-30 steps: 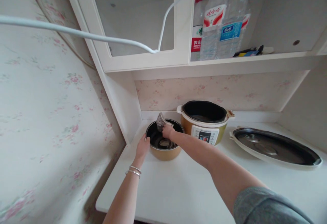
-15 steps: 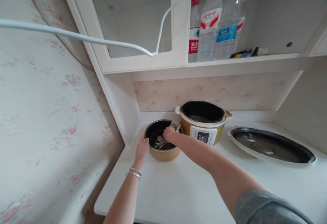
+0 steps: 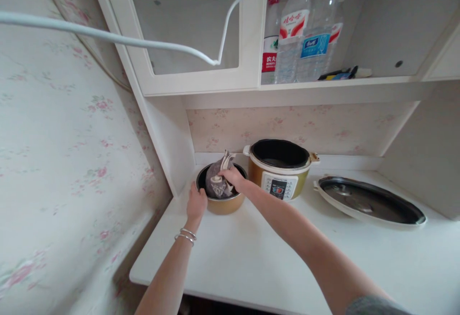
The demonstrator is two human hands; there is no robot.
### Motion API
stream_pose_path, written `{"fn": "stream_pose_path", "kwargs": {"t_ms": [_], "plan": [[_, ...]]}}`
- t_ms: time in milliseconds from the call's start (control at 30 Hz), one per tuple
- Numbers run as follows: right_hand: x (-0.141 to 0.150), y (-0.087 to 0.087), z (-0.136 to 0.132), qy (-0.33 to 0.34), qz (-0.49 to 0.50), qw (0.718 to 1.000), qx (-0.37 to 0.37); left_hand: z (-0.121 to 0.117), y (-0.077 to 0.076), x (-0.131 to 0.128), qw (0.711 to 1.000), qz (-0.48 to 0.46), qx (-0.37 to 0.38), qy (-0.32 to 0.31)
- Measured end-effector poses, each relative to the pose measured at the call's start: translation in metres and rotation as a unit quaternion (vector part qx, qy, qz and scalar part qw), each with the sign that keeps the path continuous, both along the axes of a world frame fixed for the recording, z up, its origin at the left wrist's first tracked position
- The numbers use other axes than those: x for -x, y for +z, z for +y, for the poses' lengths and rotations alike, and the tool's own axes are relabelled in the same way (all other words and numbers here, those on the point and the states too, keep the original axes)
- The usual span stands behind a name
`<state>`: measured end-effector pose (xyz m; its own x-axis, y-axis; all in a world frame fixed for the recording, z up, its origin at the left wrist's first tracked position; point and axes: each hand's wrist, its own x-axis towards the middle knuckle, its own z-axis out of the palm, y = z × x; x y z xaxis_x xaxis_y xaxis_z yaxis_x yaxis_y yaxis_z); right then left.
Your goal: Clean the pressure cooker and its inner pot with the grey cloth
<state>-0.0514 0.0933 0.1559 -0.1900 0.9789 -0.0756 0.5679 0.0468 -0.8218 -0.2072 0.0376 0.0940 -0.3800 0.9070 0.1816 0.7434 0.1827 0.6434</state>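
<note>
A round pot (image 3: 225, 206), gold outside and black inside, looks like the inner pot of a cooker and stands on the white counter. My left hand (image 3: 197, 202) grips its left rim, thumb and fingers closed about the edge. My right hand (image 3: 232, 177) is inside the pot's opening, closed on a grey-brown patterned cloth (image 3: 215, 181) with pale trim. The cloth is bunched up and fills much of the pot, its top above the rim. Just to the right stands the gold and white cooker body (image 3: 296, 188), open, with a control panel on its front.
A detached oval-looking lid (image 3: 370, 205) lies inside-up on the counter at right. Overhead, a cabinet shelf (image 3: 345, 84) holds several plastic bottles (image 3: 293, 42). A white cable (image 3: 143, 43) hangs across the upper left, before the flowered wall.
The cloth, earlier mostly out of sight in and behind my right hand, now bulges up on the left of that hand. My left hand keeps its hold on the rim. The view has shifted slightly.
</note>
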Motion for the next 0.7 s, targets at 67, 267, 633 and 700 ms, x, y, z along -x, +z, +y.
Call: {"fn": "stream_pose_path", "kwargs": {"t_ms": [67, 267, 633, 700], "plan": [[-0.021, 0.017, 0.001, -0.039, 0.018, 0.998, -0.042, -0.005, 0.004, -0.006, 0.996, 0.077, -0.050, 0.021], [-0.095, 0.052, -0.016, -0.180, -0.060, 0.954, -0.232, -0.010, 0.003, -0.017, 0.970, 0.209, -0.124, 0.018], [-0.086, -0.069, -0.057, -0.160, -0.114, 0.976, -0.093, -0.018, -0.007, -0.021, 0.966, 0.190, -0.141, -0.106], [-0.076, -0.081, -0.055, -0.161, -0.086, 0.982, -0.056, -0.024, -0.008, -0.020, 0.960, 0.194, -0.131, -0.151]]}}
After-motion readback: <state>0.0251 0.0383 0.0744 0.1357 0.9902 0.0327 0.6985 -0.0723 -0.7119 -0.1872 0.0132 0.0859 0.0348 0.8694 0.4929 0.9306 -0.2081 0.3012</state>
